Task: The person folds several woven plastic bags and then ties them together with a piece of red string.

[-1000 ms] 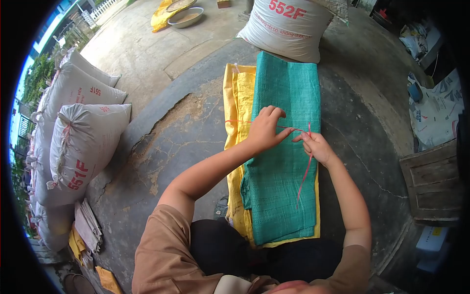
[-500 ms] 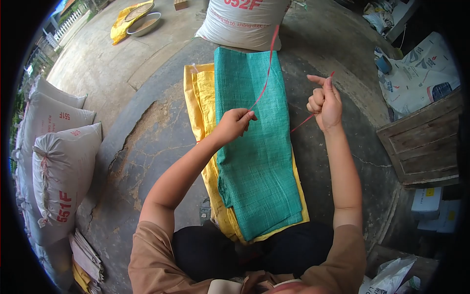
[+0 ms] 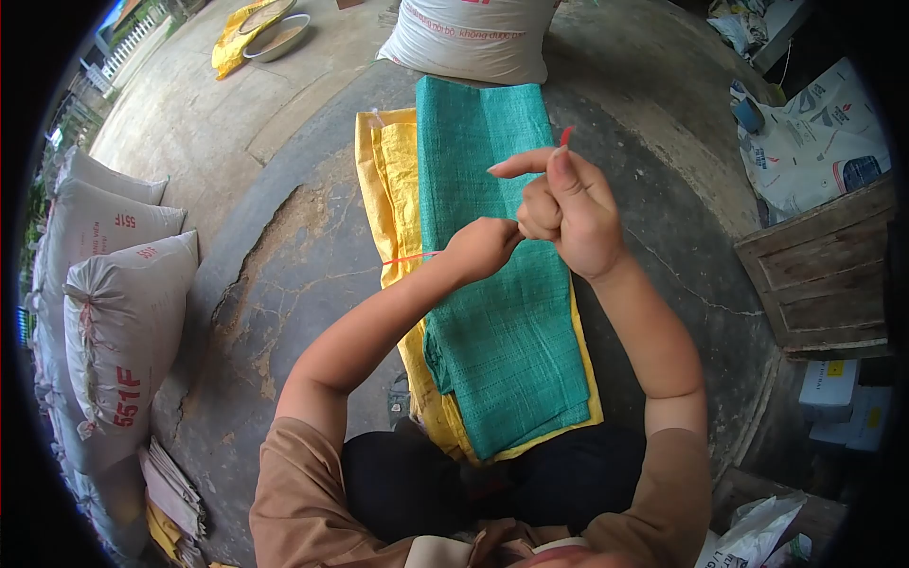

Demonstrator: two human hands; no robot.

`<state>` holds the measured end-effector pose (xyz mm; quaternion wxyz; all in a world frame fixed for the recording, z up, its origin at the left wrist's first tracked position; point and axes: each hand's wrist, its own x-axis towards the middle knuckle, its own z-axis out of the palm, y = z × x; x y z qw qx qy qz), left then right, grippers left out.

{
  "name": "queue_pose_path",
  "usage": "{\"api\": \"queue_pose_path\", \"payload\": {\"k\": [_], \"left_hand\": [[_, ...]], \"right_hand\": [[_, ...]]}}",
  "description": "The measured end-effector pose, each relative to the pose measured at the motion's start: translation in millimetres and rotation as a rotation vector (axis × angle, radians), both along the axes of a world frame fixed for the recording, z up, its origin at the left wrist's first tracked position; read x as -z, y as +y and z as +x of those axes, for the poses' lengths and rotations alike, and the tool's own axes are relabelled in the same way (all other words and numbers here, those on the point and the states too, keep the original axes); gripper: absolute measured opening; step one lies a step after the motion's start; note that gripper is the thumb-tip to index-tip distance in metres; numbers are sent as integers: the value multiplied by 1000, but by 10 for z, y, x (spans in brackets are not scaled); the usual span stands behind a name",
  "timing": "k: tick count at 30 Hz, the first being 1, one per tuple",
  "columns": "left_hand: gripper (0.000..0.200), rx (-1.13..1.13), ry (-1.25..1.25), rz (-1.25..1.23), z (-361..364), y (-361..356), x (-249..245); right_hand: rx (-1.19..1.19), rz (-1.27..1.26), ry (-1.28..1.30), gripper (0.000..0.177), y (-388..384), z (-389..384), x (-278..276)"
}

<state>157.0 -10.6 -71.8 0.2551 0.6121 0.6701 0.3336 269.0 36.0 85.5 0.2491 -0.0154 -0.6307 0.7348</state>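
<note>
A folded green woven sack [image 3: 502,369] lies on top of folded yellow sacks [image 3: 393,161] in front of my knees. A thin red plastic string [image 3: 412,257] crosses the yellow sacks and runs toward my left hand [image 3: 481,249], which is closed in a pinch over the green sack. My right hand [image 3: 576,206] is closed just beside it, index finger pointing left. A red string end sticks up above the right thumb. The hands meet or nearly touch, and the string between them is hidden.
A full white sack [image 3: 464,43] stands beyond the pile. More filled white sacks [image 3: 133,331] line the left side. A wooden panel [image 3: 814,275] and white boxes [image 3: 828,390] are at the right. A metal basin [image 3: 277,40] sits far left on the concrete floor.
My right hand has moved left and closer, up to my left hand. The long red string end that rose from my left hand no longer shows; string now shows across the yellow sacks.
</note>
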Motion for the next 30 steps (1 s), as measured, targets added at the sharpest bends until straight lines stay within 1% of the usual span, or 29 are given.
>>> {"api": "queue_pose_path", "payload": {"k": [1,2,3,5,6,7,9,10,11,12,13,14,15,16,17,18,19,20,21,22,23,25,26,28,29,30], "left_hand": [[25,-6,37,46,33,20,140],[24,32,16,203,92,-52,-102],[24,38,16,200,117,-87,-47],[20,229,-191,198,123,-117,182],[29,269,-241,189,82,-121,232],[29,276,-242,186,48,-155,286],[38,419,-235,253,42,-259,20],[42,334,-369,-100,90,-221,-139],[42,342,-366,-104,72,-185,-129],[40,333,-341,-164,49,-145,-93],[38,323,-317,-223,38,-124,-36],[38,329,-313,-226,52,-116,288],[33,142,-574,83,71,-97,799],[30,-55,-824,399,70,-83,1064],[30,-54,-823,401,9,-121,894],[32,58,-718,117,-87,-206,532],[34,165,-606,-165,-129,-272,208],[36,168,-587,-156,-119,-295,18],[36,163,-593,-155,-136,-293,26],[36,146,-628,-210,-163,-287,30],[37,129,-661,-264,-179,-281,33],[39,105,-662,-246,-191,-258,93],[38,95,-688,-291,-211,-244,99],[38,82,-710,-340,-220,-246,119],[35,68,-732,-374,-214,-251,93],[33,55,-753,-408,-213,-252,73]], "right_hand": [[-67,3,-25,46,-57,-78,65],[-92,65,-92,49,-135,-153,63],[-87,62,-91,49,-186,-223,93],[-168,-23,-185,49,-263,-348,200],[-161,-27,-184,49,-299,-398,249],[-192,-76,-194,50,-333,-443,298],[-215,-129,-202,50,-413,-517,405],[-230,-119,-215,50,-462,-547,462],[-245,-110,-229,50,-480,-557,516],[-271,-14,-243,48,-454,-552,565],[-264,-17,-240,48,-428,-543,670],[-100,288,-126,46,-400,-533,800],[68,591,-8,44,-360,-512,854],[-9,620,-177,38,-243,-342,691],[73,731,-234,36,-115,-229,705],[153,841,-292,34,11,-127,742],[250,983,-408,34,132,-10,789],[348,1123,-525,33,237,117,851],[382,1259,-642,32,314,244,924],[353,1204,-779,30,371,340,982],[348,1205,-778,30,376,387,992],[324,981,-896,26,339,454,1006],[319,983,-893,26,313,464,996],[-51,591,-870,23,247,479,978],[-51,586,-866,23,217,477,1003],[-139,619,-898,22,184,465,1040]]}}
